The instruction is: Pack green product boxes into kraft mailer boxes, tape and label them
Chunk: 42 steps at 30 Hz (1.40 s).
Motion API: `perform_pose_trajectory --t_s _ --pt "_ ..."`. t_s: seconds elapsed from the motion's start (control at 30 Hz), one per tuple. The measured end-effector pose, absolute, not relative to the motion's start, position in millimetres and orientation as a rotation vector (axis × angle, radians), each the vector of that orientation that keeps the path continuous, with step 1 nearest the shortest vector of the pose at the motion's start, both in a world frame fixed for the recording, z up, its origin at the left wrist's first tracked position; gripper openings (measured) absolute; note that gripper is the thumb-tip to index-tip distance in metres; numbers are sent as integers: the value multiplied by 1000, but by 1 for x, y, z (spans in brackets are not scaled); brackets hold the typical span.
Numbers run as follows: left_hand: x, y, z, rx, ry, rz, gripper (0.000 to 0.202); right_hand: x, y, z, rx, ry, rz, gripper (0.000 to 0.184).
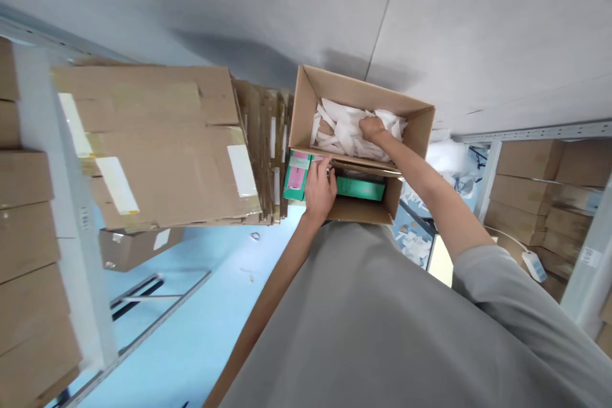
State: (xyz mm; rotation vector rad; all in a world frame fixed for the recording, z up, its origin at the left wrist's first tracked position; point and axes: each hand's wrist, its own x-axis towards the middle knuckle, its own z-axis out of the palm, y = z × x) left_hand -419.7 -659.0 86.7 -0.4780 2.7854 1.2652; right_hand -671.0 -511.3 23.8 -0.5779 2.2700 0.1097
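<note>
My right hand (373, 129) reaches into the larger open carton (366, 84) and is closed among crumpled white paper strips (342, 121). Its fingertips are partly buried in the paper. My left hand (320, 188) lies at the left end of a smaller open carton (363, 211), its fingers curled over a green-and-pink box (316, 159) that they mostly cover. Beside that hand, to the left, is another green-and-pink box (296, 175) with a pale label. A green box (360, 189) rests inside the smaller carton.
Flattened cardboard (167, 153) is stacked on the left, with more sheets (262, 146) standing on edge beside it. Shelves on both sides hold brown cartons (526, 194). A white power strip (534, 266) hangs at the right. A grey wall (268, 6) rises behind the cartons.
</note>
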Motion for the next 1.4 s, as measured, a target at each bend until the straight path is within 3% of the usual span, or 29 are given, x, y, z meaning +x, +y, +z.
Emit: perform_pose_trajectory --t_s 0.13,0.27,0.5,0.6,0.73,1.0,1.27,1.4 --pt "-422 -658 88 -470 2792 1286 42 -670 -490 54 -624 2416 3 26" --pt "-424 -658 88 -462 2803 1297 40 -646 -459 117 -589 2644 -262 14" --pt "-422 -663 77 -378 2871 1343 39 -524 -419 225 -503 2802 -731 33" --pt "-421 -665 70 -338 2910 1417 40 -475 -419 222 -619 2680 -778 25" --pt "-421 -667 65 -298 2923 1475 41 -442 -438 193 -773 2510 -462 7" --pt "-421 -677 65 -231 2949 1441 40 -441 -473 158 -694 2177 144 31" --pt "-419 -678 67 -206 2967 1407 39 -488 -464 200 -514 2429 5 41" --pt "-417 -675 67 -244 2979 1387 37 -573 -470 183 -446 2545 -4 43"
